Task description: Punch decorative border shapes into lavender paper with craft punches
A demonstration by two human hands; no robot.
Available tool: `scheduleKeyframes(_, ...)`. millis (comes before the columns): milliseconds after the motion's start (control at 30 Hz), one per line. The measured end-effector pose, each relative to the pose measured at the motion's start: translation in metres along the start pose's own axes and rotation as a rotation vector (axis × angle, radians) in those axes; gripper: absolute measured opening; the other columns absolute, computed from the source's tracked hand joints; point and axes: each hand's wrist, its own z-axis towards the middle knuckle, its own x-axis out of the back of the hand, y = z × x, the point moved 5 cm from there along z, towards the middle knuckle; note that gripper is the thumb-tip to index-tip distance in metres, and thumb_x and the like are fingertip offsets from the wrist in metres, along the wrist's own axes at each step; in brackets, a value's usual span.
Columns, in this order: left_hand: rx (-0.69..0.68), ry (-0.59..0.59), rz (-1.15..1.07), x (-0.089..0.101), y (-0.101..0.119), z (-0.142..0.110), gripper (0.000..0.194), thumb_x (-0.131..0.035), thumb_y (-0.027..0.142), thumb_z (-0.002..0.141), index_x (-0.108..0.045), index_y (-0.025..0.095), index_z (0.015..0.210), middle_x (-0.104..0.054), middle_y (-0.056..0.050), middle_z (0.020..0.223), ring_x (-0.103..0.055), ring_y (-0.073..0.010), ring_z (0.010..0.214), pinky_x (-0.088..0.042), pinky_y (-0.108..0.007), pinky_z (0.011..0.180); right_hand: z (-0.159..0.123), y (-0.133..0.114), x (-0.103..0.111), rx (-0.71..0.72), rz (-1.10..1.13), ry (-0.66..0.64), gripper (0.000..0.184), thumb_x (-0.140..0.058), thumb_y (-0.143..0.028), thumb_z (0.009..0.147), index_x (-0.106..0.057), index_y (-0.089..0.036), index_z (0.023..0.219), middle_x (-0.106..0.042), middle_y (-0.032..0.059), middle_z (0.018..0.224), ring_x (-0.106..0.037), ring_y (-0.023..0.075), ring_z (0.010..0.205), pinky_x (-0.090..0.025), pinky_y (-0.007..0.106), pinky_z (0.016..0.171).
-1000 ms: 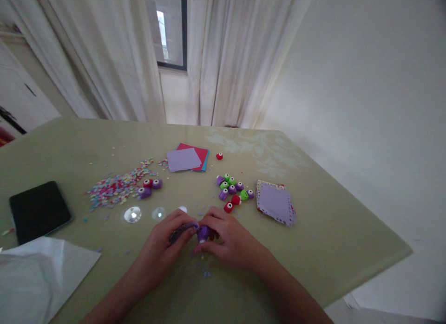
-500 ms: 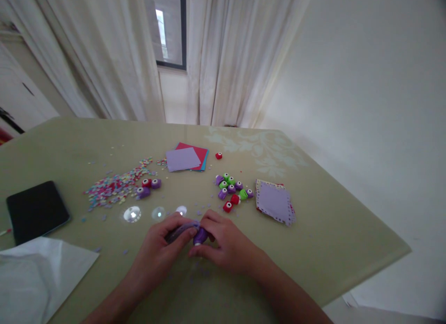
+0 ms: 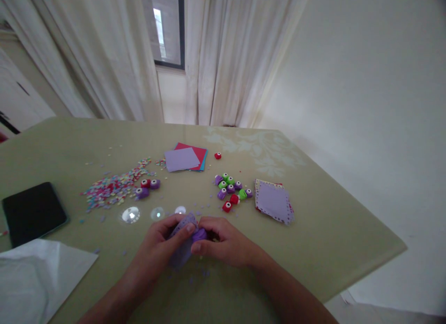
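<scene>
My left hand point(image 3: 164, 243) is closed on a sheet of purple paper point(image 3: 181, 255), which bends between thumb and fingers and has small holes along its upper edge. In my right hand point(image 3: 223, 243) a small purple craft punch point(image 3: 199, 236) is gripped between thumb and fingers, set against the paper's right edge. The fingers hide part of the punch. Small purple paper bits point(image 3: 205, 272) lie on the table just below the hands. Beyond the fingers is a group of red, green and purple punches point(image 3: 230, 188), each with a white, eye-like top.
Punched purple sheets point(image 3: 273, 201) are stacked at the right. Farther back lie plain coloured sheets point(image 3: 181, 159) and a lone red punch point(image 3: 218, 155). Left are confetti point(image 3: 113, 189), three more punches point(image 3: 142, 192), clear domed discs point(image 3: 131, 215), a black tablet point(image 3: 33, 212) and white paper point(image 3: 38, 277).
The purple paper has turned, so its punched edge now shows above my left thumb and its body hangs below. The punch has rotated, its white top no longer visible.
</scene>
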Motion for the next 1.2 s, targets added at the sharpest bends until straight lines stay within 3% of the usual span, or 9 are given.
scheduleKeyframes(167, 0.051, -0.045, -0.080, 0.000, 0.007, 0.000, 0.044, -0.089, 0.061, 0.078, -0.083, 0.020, 0.091, -0.080, -0.004, 0.081, -0.068, -0.0186, 0.066, -0.051, -0.025, 0.059, 0.002, 0.007, 0.000, -0.025, 0.212, 0.042, 0.059, -0.077, -0.077, 0.086, -0.060, -0.020, 0.083, -0.044, -0.0042, 0.075, -0.038, 0.0135, 0.068, -0.028, 0.028, 0.062)
scheduleKeyframes(500, 0.017, -0.163, -0.029, 0.003, 0.015, 0.002, 0.039, -0.090, 0.056, 0.078, -0.083, 0.019, 0.090, -0.079, -0.003, 0.079, -0.067, -0.0178, 0.069, -0.050, -0.024, 0.061, 0.002, 0.003, 0.002, 0.039, 0.126, 0.061, 0.059, -0.066, -0.077, 0.094, -0.059, -0.019, 0.085, -0.045, -0.0031, 0.077, -0.038, 0.0142, 0.071, -0.029, 0.029, 0.064)
scheduleKeyframes(733, 0.002, -0.161, 0.067, 0.004, 0.015, 0.007, 0.032, -0.092, 0.048, 0.075, -0.083, 0.018, 0.085, -0.079, -0.002, 0.076, -0.066, -0.0175, 0.068, -0.050, -0.023, 0.059, 0.001, 0.016, -0.001, -0.015, 0.124, 0.060, 0.058, -0.062, -0.076, 0.098, -0.059, -0.019, 0.087, -0.046, -0.0025, 0.080, -0.039, 0.0149, 0.074, -0.031, 0.029, 0.067)
scheduleKeyframes(867, 0.032, -0.164, 0.021, 0.004, 0.015, 0.008, 0.039, -0.092, 0.052, 0.076, -0.083, 0.018, 0.093, -0.083, -0.004, 0.084, -0.071, -0.0194, 0.074, -0.054, -0.025, 0.064, 0.002, 0.019, -0.003, -0.040, 0.230, 0.028, 0.057, -0.064, -0.076, 0.096, -0.061, -0.019, 0.089, -0.045, -0.0027, 0.080, -0.037, 0.0139, 0.072, -0.028, 0.029, 0.064)
scheduleKeyframes(1000, 0.054, -0.093, 0.018, 0.008, 0.012, 0.008, 0.043, -0.089, 0.058, 0.079, -0.083, 0.018, 0.094, -0.080, -0.002, 0.080, -0.066, -0.0159, 0.065, -0.049, -0.022, 0.057, 0.004, 0.020, -0.002, -0.070, 0.280, 0.047, 0.059, -0.075, -0.075, 0.089, -0.060, -0.018, 0.081, -0.042, -0.0054, 0.070, -0.033, 0.0114, 0.063, -0.022, 0.029, 0.059)
scheduleKeyframes(1200, -0.060, -0.055, 0.125, 0.008, 0.013, 0.009, 0.041, -0.083, 0.059, 0.083, -0.083, 0.018, 0.085, -0.077, -0.002, 0.075, -0.062, -0.0155, 0.064, -0.046, -0.021, 0.054, 0.007, 0.026, -0.007, -0.128, 0.422, 0.030, 0.059, -0.082, -0.070, 0.085, -0.057, -0.019, 0.072, -0.040, -0.0076, 0.061, -0.031, 0.0093, 0.056, -0.019, 0.030, 0.056)
